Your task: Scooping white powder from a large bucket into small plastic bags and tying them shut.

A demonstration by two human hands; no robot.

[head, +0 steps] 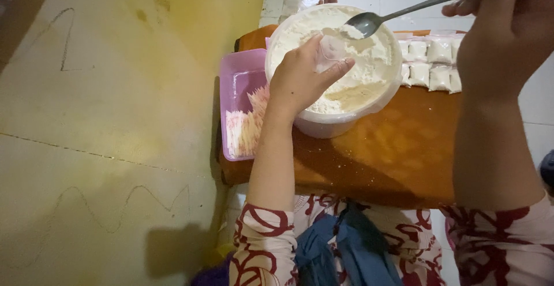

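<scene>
Yellowish flooring with scrawled zigzag lines fills the nine o'clock half of the head view, and pale tiles are seen toward twelve and three o'clock. At the centre, an orange low table (392,159) is seen, and on it a white round tub (337,123) filled with white flour (358,78) is set. A small clear plastic bag (330,52) is held over the flour by the left hand (300,81), whose fingers are closed around it, the thumb pointing toward three o'clock. A metal spoon (404,12) is gripped by its handle in the right hand (496,9) at one o'clock; its bowl, loaded with a little flour, is held just above the bag's mouth. Just beside the tub at nine o'clock, a pink plastic container (231,78) is placed, with a bunch of thin pale sticks inside. At two o'clock of the tub, rows of small filled packets (430,61) are laid on the table. Red-and-white patterned sleeves are seen at six o'clock.
</scene>
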